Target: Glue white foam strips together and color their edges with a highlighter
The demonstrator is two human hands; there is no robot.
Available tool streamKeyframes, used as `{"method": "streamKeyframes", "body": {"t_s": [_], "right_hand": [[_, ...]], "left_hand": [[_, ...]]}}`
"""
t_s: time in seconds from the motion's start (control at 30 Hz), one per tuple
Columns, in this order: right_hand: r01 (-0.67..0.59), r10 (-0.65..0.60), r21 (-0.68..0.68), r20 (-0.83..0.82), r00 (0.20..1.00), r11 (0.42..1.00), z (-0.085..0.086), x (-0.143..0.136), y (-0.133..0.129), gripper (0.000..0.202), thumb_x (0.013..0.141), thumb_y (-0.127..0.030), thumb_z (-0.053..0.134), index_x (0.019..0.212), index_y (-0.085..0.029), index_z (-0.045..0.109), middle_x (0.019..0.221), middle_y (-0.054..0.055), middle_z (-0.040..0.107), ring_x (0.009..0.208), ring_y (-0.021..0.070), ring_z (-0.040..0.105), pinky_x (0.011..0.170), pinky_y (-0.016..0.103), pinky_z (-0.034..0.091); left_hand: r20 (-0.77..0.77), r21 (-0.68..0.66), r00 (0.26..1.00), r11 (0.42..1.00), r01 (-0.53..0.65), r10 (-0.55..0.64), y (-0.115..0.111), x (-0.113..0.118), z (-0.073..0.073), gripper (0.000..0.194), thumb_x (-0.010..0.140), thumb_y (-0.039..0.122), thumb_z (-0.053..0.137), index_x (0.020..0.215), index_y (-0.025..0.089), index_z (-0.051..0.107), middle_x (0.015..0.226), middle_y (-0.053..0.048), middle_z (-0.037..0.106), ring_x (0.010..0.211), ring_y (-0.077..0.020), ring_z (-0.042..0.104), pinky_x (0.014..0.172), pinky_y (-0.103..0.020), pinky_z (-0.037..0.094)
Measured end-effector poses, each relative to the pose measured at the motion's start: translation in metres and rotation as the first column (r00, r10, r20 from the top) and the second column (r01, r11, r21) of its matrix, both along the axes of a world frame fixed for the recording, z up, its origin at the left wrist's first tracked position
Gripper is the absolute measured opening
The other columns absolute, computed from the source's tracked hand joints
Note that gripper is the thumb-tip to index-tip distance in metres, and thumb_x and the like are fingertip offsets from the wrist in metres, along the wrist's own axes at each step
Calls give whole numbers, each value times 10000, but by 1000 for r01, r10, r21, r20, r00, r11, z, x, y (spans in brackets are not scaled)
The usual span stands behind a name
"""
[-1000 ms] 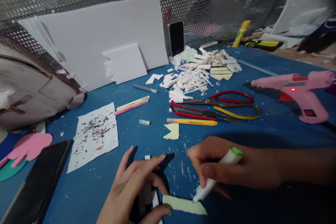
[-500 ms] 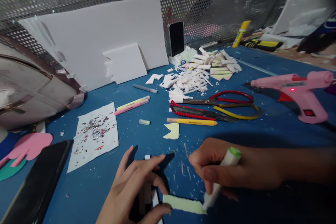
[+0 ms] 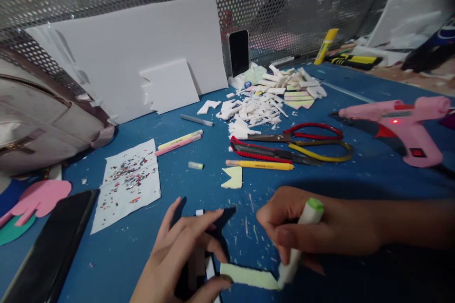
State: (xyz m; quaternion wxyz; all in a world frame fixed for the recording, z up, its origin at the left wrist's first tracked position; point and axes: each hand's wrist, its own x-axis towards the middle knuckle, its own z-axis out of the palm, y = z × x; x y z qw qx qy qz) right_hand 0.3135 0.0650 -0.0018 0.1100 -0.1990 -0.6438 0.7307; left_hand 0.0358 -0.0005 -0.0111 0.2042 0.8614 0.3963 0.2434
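My right hand (image 3: 295, 227) is closed around a white highlighter with a green end (image 3: 304, 225). Its lower tip meets the right end of a pale green strip (image 3: 250, 277) lying on the blue table. At the strip's left end, the thumb and a fingertip of my left hand (image 3: 188, 255) grip its edges, while the other fingers spread out. Under that palm lie narrow white pieces (image 3: 209, 270), partly hidden. A small notched pale yellow piece (image 3: 233, 177) rests beyond the hands, with a pen cap (image 3: 195, 165) to its left.
Scissors (image 3: 320, 139), a red utility knife (image 3: 256, 150) and an orange highlighter (image 3: 261, 164) lie ahead. A pink glue gun (image 3: 408, 123) with a lit red light is at right. White scraps (image 3: 261, 109) are heaped behind. A dark phone (image 3: 50, 246) and speckled paper (image 3: 130, 180) are at left.
The highlighter's tip has shifted very slightly to the right at the strip's end, and its green end has tilted a little left. My left hand keeps its place.
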Motion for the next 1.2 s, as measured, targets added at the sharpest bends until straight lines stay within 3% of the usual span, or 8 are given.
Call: {"method": "streamKeyframes", "body": {"t_s": [0.17,0.37,0.57,0.83,1.2], "right_hand": [[-10,10,22,14,1000,1000,1,0,0,482,954,-601,603,776,-155,556,604,-12,568,496,79,526,461,150,364],[9,-8,37,-5,1000,999,3,-1,1,456,948,-579,622,798,-154,557,625,-7,587,521,82,538,478,153,370],[29,-28,26,-20,999,999,2,-2,0,452,939,-582,631,799,-160,550,633,-6,587,523,91,541,487,170,393],[19,-19,13,-1,1000,1000,3,-1,0,507,949,-624,593,778,-148,552,630,1,570,505,86,532,462,164,371],[17,-17,33,-4,1000,999,1,0,2,517,942,-639,597,792,-145,566,635,5,575,505,83,526,453,156,370]], "left_hand": [[-6,-7,1000,1000,-5,5,-1,-1,1,704,937,413,724,1505,299,323,910,151,732,1006,-41,703,1292,-243,23],[-9,-45,1000,999,4,-4,-1,-2,-1,729,927,410,735,1508,317,306,920,124,746,1027,-92,711,1314,-388,39],[3,-26,1000,1000,2,-2,-1,-2,0,718,922,403,742,1499,311,325,909,144,735,1017,-59,702,1298,-265,21],[4,-43,1000,999,5,-5,-1,-2,0,735,927,392,739,1512,318,302,920,149,735,1037,-55,695,1295,-251,11],[22,-67,1000,998,2,0,-1,-1,-1,729,927,398,736,1510,327,305,918,119,744,1031,-102,706,1317,-411,38]]}}
